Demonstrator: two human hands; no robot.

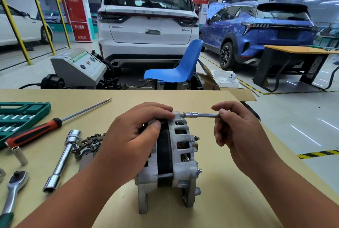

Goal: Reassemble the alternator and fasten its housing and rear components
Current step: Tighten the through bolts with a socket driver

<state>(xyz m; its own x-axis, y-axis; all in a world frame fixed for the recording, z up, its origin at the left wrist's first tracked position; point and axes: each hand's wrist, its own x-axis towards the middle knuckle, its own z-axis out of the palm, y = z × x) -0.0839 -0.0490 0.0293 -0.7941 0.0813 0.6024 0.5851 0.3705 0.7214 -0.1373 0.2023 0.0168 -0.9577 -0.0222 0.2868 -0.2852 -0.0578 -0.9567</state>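
At frame centre the left hand (135, 136) is gripping the alternator (180, 147) on the tabletop (229, 194) while the right hand (236, 130), just to its right, is pinching the socket extension (200, 115), which is lying horizontally toward the housing's upper bolt.

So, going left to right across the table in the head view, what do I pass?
Green plastic socket case → chrome tubular box wrench → left hand → grey metal alternator → thin chrome socket extension → right hand.

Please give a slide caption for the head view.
Left hand grips the alternator while right hand holds a socket bar against its top.
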